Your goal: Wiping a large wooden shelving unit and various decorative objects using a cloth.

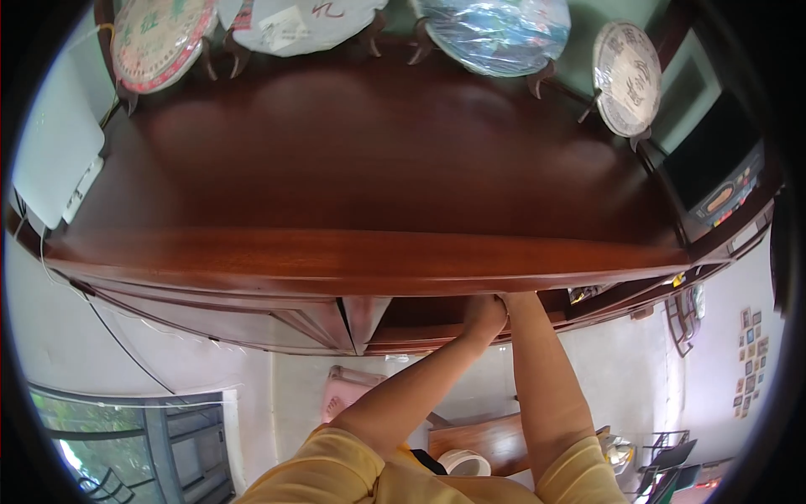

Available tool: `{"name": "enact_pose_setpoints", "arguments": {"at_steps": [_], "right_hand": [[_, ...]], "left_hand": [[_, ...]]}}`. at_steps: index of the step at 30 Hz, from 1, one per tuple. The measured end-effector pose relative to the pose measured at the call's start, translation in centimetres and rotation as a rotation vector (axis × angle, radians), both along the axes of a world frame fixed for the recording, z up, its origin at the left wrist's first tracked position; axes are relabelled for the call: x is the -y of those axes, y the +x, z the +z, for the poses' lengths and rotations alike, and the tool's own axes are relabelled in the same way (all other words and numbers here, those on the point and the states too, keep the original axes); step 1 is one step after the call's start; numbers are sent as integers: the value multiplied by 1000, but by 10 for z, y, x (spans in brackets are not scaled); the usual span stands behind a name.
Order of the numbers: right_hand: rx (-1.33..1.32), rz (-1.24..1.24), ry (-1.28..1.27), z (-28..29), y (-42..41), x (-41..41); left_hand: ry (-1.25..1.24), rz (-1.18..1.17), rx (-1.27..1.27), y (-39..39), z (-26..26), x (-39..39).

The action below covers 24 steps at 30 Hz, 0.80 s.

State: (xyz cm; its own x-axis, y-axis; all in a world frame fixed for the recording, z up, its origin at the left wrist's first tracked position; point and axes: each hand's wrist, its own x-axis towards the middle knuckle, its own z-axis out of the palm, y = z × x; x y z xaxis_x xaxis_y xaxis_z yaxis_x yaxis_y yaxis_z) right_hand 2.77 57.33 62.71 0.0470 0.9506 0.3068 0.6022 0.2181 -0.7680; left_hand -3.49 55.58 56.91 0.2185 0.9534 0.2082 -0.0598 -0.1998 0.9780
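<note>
Both forearms reach forward under the front edge of a dark red-brown wooden cabinet top. Part of my left hand shows at the opening below that edge; its fingers are hidden inside the cabinet compartment. Beside it, my right hand is almost wholly hidden under the edge, with only the wrist area showing. What either hand touches cannot be seen. To the left of the opening stands a panelled cabinet door.
Wrapped round discs stand on wooden stands along the back. A white device with cables is at the left, a dark box at the right. Behind me are a pink stool, a wooden table and a white bucket.
</note>
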Motion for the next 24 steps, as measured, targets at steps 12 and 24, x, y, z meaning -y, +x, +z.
{"name": "enact_pose_setpoints", "arguments": {"at_steps": [12,24], "right_hand": [[-262,-289,263,-23,-46,67],[-900,252,384,25,-151,33]], "left_hand": [[-482,95,369,-100,14,37],[116,-108,-390,-221,145,84]]}}
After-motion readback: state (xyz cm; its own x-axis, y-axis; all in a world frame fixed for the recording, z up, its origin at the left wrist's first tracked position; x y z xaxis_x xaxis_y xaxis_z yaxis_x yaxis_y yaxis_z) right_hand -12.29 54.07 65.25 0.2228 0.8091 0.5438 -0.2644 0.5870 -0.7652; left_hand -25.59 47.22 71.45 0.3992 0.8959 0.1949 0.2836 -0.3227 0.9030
